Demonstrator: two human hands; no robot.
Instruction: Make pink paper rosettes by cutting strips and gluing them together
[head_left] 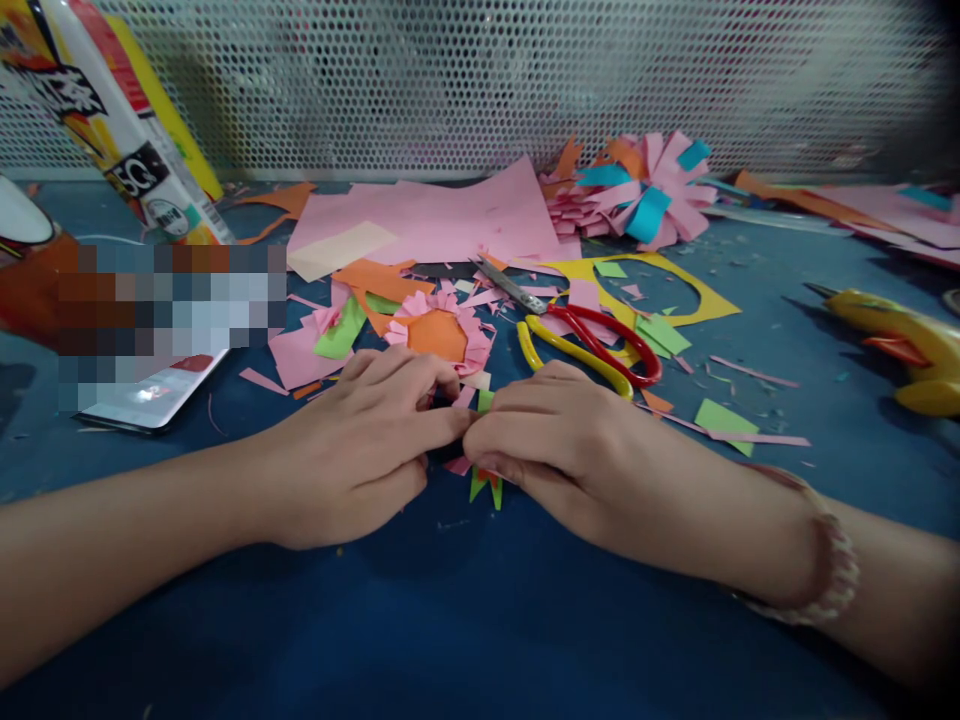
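At the far left a tall printed packet in yellow, white and red (112,120) leans against the white perforated metal screen (480,80); below it a flat phone-like slab (150,395) lies on the blue work table (450,620), partly blurred out; further in, a large sheet of pink paper (442,220) lies flat with a cream slip on its corner; in front of it sits a fringed pink paper flower with an orange centre (441,335); the left hand (360,455) rests palm down on the table just before that flower, fingers curled in and pinched together with the other hand's on a small folded piece of green, pink and orange paper (484,480); that piece lies on the table between the two hands, its green points sticking out beneath the fingertips; the right hand (570,440) is likewise closed, thumb and fingers gripping the same piece, a beaded bracelet (832,565) at its wrist; just behind it lie scissors with red and yellow handles (585,345); beyond, a pink paper pom-pom with blue strips (645,195); at the far right a yellow glue gun (900,345).
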